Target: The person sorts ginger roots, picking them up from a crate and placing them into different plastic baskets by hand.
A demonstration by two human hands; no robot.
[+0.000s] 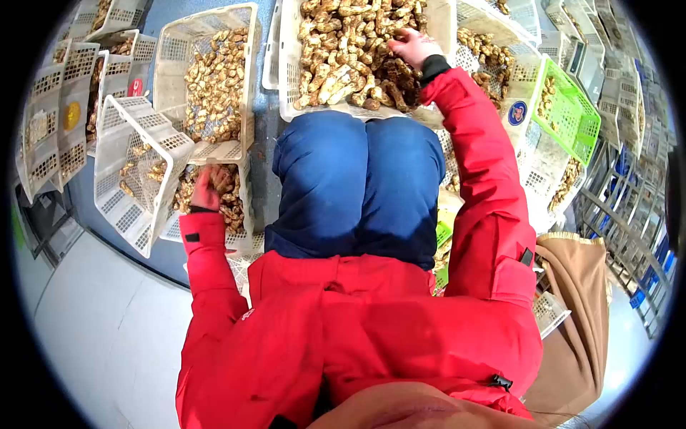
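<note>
A large white plastic crate (287, 71) of brown-and-cream mushrooms (350, 50) stands in front of my knees. My right hand (416, 48) rests over the right part of this pile, its fingers apart and touching the mushrooms. Darker mushrooms (400, 75) lie just below that hand. To my left, my left hand (206, 189) is low over another white crate (244, 193), among its mushrooms (232, 211). The fingers of that hand are small and blurred, so whether they grip a mushroom is unclear.
A tilted white crate (118, 182) with a few mushrooms sits left of my left hand. Beyond it stands a crate (168, 53) of smaller mushrooms. On the right are more white crates, a green basket (582, 114), a brown cloth (582, 307) and metal racks (622, 207).
</note>
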